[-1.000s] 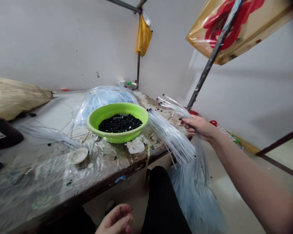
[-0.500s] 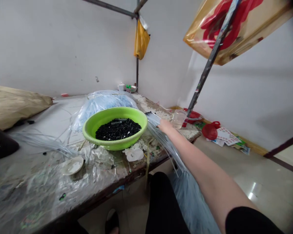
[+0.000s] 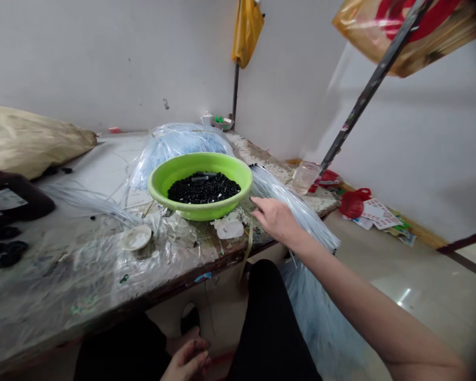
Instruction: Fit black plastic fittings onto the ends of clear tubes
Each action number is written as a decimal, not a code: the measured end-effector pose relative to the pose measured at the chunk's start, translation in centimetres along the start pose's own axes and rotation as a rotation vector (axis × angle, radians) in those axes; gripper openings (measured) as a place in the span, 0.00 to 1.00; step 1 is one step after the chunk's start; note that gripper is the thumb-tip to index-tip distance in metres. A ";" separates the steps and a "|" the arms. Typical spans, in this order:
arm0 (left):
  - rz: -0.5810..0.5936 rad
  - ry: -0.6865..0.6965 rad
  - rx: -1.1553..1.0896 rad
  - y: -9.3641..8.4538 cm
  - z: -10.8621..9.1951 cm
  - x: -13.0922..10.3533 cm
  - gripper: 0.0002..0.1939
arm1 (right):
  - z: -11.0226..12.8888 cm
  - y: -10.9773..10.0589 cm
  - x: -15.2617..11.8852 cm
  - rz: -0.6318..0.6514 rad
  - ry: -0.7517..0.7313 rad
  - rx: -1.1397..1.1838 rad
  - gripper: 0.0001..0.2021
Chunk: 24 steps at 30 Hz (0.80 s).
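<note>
My right hand point(image 3: 276, 218) hovers near the table's edge, just right of a lime-green basin point(image 3: 200, 211). Its thumb and forefinger are apart, with nothing visible between them. Behind and beside it lies a bundle of clear thin plastic strands point(image 3: 297, 198), dark at the tips near the basin. Many small black pieces point(image 3: 204, 189) fill the bottom of the basin. Low in the view, above my lap, is my left hand point(image 3: 188, 362), its fingers loosely bent and apart, holding nothing that I can see. More pale strands point(image 3: 321, 312) hang beside my right leg.
A small white dish point(image 3: 136, 238) sits at the front on plastic sheeting. Behind the basin is a bag of bluish strands point(image 3: 186, 138). A clear cup point(image 3: 304, 178) stands near the right edge, by a slanted metal pole point(image 3: 371, 87). A dark container point(image 3: 19, 198) is at left.
My right hand has come off the strand bundle and drawn back toward me; the bundle now rests along the table edge. My left hand has entered at the bottom. The view has tilted down.
</note>
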<state>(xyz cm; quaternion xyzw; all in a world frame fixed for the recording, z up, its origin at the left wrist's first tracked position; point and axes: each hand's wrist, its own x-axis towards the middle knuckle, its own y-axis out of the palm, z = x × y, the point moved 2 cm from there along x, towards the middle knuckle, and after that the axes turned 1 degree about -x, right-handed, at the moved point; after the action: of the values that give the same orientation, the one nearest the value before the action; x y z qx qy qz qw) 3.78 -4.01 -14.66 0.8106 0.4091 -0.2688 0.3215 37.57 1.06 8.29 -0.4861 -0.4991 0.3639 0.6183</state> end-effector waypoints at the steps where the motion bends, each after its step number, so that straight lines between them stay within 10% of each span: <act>1: -0.007 0.005 0.011 0.0 0.1 0.1 0.27 | 1.1 0.3 -0.7 0.007 -0.035 0.006 0.18; 7: -0.007 0.037 0.100 -0.2 0.2 -0.3 0.26 | 5.2 3.0 -1.6 0.124 -0.037 -0.082 0.14; 24: -0.043 0.060 0.014 -2.1 3.2 2.0 0.30 | 5.9 6.4 0.5 0.124 0.012 -0.096 0.14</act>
<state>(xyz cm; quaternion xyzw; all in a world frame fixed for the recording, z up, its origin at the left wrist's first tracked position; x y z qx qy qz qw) 2.51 -4.49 -18.73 0.8114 0.4343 -0.2539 0.2975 32.15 4.65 2.40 -0.5475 -0.4812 0.3740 0.5735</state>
